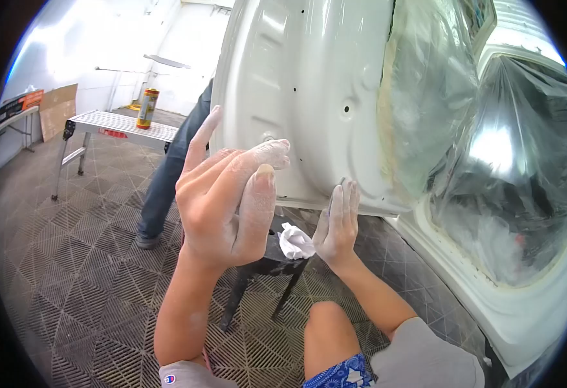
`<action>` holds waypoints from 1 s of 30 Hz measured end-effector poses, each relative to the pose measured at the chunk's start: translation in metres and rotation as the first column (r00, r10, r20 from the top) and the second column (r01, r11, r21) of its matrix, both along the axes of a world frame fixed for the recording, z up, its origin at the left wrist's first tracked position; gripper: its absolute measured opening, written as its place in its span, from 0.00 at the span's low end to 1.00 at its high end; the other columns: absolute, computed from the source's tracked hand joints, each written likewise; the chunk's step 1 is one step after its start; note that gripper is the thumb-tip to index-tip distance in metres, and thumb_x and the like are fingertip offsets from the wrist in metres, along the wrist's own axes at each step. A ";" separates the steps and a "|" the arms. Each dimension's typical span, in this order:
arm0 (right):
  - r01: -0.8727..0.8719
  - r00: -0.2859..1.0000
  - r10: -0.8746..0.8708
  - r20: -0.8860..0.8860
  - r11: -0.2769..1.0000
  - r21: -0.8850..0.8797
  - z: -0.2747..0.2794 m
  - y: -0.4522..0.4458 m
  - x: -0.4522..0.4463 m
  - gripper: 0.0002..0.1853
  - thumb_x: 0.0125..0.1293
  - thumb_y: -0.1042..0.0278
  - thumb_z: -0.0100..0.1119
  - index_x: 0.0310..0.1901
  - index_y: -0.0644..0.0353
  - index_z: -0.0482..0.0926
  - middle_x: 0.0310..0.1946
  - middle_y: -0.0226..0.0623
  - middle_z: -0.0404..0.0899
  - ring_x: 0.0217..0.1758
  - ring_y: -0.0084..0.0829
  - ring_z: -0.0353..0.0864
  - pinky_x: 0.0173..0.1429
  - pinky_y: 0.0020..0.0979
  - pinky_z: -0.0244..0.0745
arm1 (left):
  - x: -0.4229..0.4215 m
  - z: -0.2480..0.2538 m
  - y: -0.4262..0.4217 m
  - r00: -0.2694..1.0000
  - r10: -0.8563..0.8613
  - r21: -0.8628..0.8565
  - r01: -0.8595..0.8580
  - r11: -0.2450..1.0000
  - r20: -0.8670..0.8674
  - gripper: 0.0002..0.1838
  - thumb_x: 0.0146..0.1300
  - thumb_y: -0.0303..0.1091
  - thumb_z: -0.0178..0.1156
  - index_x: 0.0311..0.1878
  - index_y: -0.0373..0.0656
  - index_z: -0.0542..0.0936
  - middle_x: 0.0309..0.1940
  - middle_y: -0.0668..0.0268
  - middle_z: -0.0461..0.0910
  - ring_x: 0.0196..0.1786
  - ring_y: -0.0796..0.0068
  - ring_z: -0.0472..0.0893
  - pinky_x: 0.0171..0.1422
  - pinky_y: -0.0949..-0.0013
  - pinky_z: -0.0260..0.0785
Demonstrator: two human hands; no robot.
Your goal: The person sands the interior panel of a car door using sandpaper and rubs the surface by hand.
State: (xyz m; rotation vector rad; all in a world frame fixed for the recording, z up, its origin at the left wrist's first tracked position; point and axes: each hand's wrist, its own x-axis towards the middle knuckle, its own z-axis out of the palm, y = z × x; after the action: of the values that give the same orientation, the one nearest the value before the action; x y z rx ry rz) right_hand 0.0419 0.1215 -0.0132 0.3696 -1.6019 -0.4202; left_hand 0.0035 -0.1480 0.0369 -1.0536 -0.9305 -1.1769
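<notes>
My left hand (228,204), coated in pale dust, is raised in front of a white vehicle door (290,84). Its little finger sticks out and the other fingers are bent forward, apart from the thumb; I see nothing held in it. Lower and to the right, my right hand (340,226) is dusty too, its fingers straight and close together at the door's lower part. A thin dark sliver (330,205) shows between its thumb and fingers; what it is I cannot make out. Whether the fingertips touch the door is unclear.
A crumpled white cloth (295,242) lies on a black stool (267,264) below my hands. Plastic sheeting (506,174) covers openings at right. Another person's leg (176,168) stands behind the door. At left, a folding work platform (118,126) bears a yellow can (147,108).
</notes>
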 end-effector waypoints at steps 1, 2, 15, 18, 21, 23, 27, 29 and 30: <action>-0.007 1.000 0.007 -0.001 1.000 -0.012 0.010 -0.016 -0.002 0.24 0.69 0.76 0.56 0.66 0.75 0.72 0.67 0.65 0.71 0.74 0.66 0.66 0.77 0.60 0.61 | 0.001 0.000 -0.001 1.000 0.007 -0.012 -0.007 1.000 -0.001 0.21 0.76 0.31 0.41 0.43 0.28 0.84 0.30 0.55 0.88 0.39 0.59 0.89 0.78 0.37 0.57; -0.085 0.996 0.085 -0.022 0.996 0.013 0.026 -0.031 -0.008 0.24 0.69 0.76 0.55 0.66 0.75 0.72 0.67 0.65 0.72 0.74 0.65 0.66 0.77 0.60 0.61 | 0.003 0.001 0.002 1.000 0.013 -0.009 -0.013 1.000 0.002 0.21 0.76 0.30 0.41 0.44 0.28 0.84 0.32 0.56 0.89 0.41 0.59 0.89 0.77 0.38 0.58; -0.334 0.941 0.336 -0.048 0.942 0.039 0.023 -0.011 -0.016 0.25 0.67 0.78 0.50 0.65 0.75 0.72 0.69 0.60 0.72 0.74 0.58 0.70 0.78 0.56 0.60 | -0.001 0.014 0.049 0.999 0.020 -0.101 -0.016 0.995 0.043 0.24 0.65 0.26 0.56 0.65 0.34 0.77 0.72 0.43 0.70 0.72 0.41 0.72 0.73 0.49 0.67; -0.276 0.961 0.276 -0.005 0.961 -0.034 0.060 -0.042 -0.006 0.25 0.64 0.77 0.53 0.64 0.74 0.73 0.69 0.56 0.73 0.74 0.55 0.71 0.79 0.54 0.60 | -0.009 0.018 0.068 0.995 0.097 -0.111 -0.094 0.989 0.018 0.28 0.67 0.28 0.55 0.70 0.36 0.74 0.74 0.44 0.66 0.75 0.42 0.69 0.76 0.47 0.64; -0.238 0.970 0.237 0.059 0.971 0.004 0.034 0.002 0.006 0.27 0.64 0.74 0.58 0.65 0.73 0.73 0.66 0.53 0.77 0.72 0.51 0.74 0.79 0.50 0.62 | -0.011 0.019 0.087 0.970 0.242 -0.168 -0.238 0.957 0.002 0.28 0.68 0.33 0.55 0.72 0.37 0.72 0.77 0.46 0.63 0.79 0.41 0.61 0.79 0.43 0.56; -0.170 0.985 0.170 0.009 0.985 -0.009 -0.017 0.064 0.013 0.26 0.64 0.74 0.59 0.64 0.72 0.74 0.63 0.51 0.79 0.70 0.49 0.76 0.76 0.49 0.66 | -0.009 0.016 0.095 0.921 0.389 -0.200 -0.384 0.901 -0.015 0.29 0.69 0.35 0.56 0.73 0.37 0.72 0.79 0.47 0.61 0.82 0.40 0.56 0.82 0.41 0.50; -0.336 0.912 0.344 0.226 0.939 -0.075 -0.088 0.117 0.019 0.20 0.63 0.77 0.60 0.58 0.70 0.78 0.58 0.45 0.83 0.61 0.46 0.83 0.66 0.45 0.79 | -0.008 -0.005 0.139 0.693 0.715 -0.257 -0.677 0.690 0.096 0.35 0.71 0.42 0.55 0.78 0.40 0.64 0.83 0.50 0.48 0.85 0.41 0.40 0.83 0.34 0.28; -0.538 0.725 0.508 0.465 0.839 -0.078 -0.099 0.110 0.009 0.16 0.61 0.77 0.62 0.51 0.67 0.79 0.53 0.41 0.85 0.53 0.42 0.87 0.58 0.39 0.83 | -0.011 -0.015 0.165 0.709 0.699 -0.160 -0.682 0.713 0.096 0.39 0.72 0.46 0.52 0.82 0.41 0.55 0.84 0.53 0.46 0.85 0.41 0.41 0.84 0.34 0.29; -0.598 0.547 0.567 0.616 0.780 -0.187 -0.110 0.106 -0.002 0.16 0.60 0.77 0.62 0.51 0.65 0.79 0.51 0.41 0.85 0.50 0.40 0.87 0.57 0.39 0.83 | -0.008 -0.021 0.180 0.715 0.695 -0.153 -0.680 0.717 0.077 0.39 0.72 0.46 0.53 0.81 0.40 0.57 0.84 0.52 0.48 0.85 0.41 0.43 0.83 0.32 0.30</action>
State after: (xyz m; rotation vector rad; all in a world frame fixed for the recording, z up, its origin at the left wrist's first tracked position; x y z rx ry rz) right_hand 0.0399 0.2279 -0.1235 1.1566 -2.0025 0.2426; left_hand -0.0049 0.0318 0.0158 -0.6086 -1.3592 -0.5595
